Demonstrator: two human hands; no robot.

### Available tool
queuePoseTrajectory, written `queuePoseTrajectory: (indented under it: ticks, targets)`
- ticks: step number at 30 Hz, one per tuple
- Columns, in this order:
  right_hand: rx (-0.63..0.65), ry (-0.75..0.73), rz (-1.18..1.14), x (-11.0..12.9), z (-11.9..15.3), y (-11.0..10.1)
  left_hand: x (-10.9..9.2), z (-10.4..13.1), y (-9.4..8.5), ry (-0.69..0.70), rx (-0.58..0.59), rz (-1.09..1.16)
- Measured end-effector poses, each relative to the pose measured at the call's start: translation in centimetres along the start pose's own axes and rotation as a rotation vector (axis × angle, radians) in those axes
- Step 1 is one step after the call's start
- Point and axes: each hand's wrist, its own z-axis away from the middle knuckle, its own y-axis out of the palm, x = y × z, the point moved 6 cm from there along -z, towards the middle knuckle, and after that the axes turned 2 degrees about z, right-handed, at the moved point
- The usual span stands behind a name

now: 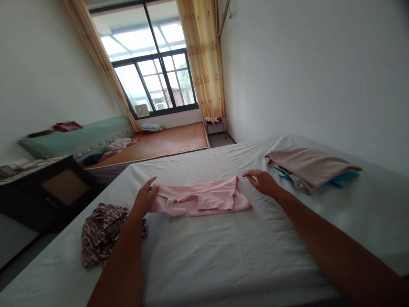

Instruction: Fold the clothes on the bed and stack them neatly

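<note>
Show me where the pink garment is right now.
In the head view, the pink garment lies on the pale sheet near the middle, between the left hand at its left end and the right hand.

We look from one camera on the person's head, facing forward and down with a sideways tilt, over the bed (230,256) close below us toward the distant window (159,54).
</note>
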Motion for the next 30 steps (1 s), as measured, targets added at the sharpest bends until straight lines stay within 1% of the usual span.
queuePoseTrajectory:
  ticks: [1, 3, 6, 8, 10, 12, 14, 16, 18, 19, 20, 22, 24, 26, 28, 30]
  targets:
    - [-0.002, 0.000, -0.002, 0.0, 0.0, 0.0, -1.3, 0.1, 0.9, -0.005, 0.042, 0.102]
    - [-0.005, -0.004, -0.004, 0.1, -0.1, 0.0, -4.7, 0.2, 3.6, 0.022, 0.151, 0.257]
    - [-0.009, -0.008, -0.003, 0.2, -0.1, -0.1, -10.2, 0.6, 8.5, 0.167, 0.302, 0.319]
    - [-0.001, -0.007, 0.001, 0.1, -0.1, -0.2, -13.1, 1.1, 12.0, 0.252, 0.393, 0.318]
    - [0.010, -0.007, 0.002, 0.1, -0.1, -0.1, -14.9, 1.8, 15.4, 0.285, 0.464, 0.296]
    - [0.021, -0.008, -0.003, 0.1, 0.0, 0.0, -15.9, 2.7, 18.3, 0.240, 0.511, 0.267]
    - [0.032, -0.011, -0.013, 0.0, 0.0, 0.1, -16.5, 3.8, 20.6, 0.150, 0.567, 0.267]
    - [0.041, -0.009, -0.015, -0.1, 0.0, 0.1, -16.9, 4.8, 22.2, 0.067, 0.653, 0.329]
    - [0.031, 0.011, -0.007, -0.3, 0.0, -0.2, -17.1, 5.1, 22.6, 0.023, 0.703, 0.421]
    - [0.016, 0.025, -0.002, -0.3, 0.0, -0.4, -16.9, 4.8, 22.3, 0.020, 0.686, 0.450]
    - [-0.005, 0.037, 0.000, -0.1, -0.1, -0.7, -16.5, 4.2, 21.6, 0.033, 0.640, 0.452]
    - [-0.052, 0.035, -0.016, 1.0, -0.2, -1.2, -15.2, 2.9, 19.6, 0.125, 0.516, 0.351]
    - [-0.055, -0.038, -0.057, 3.3, -0.1, -1.1, -13.6, 2.1, 17.8, 0.287, 0.438, 0.149]
    - [0.015, -0.180, -0.097, 6.5, 0.2, 0.0, -12.1, 2.5, 17.0, 0.473, 0.436, -0.043]
    - [0.135, -0.307, -0.100, 9.5, 0.8, 1.9, -10.6, 3.7, 17.0, 0.629, 0.467, -0.160]
    - [0.250, -0.332, -0.062, 11.1, 1.4, 4.1, -9.4, 5.0, 17.3, 0.706, 0.487, -0.226]
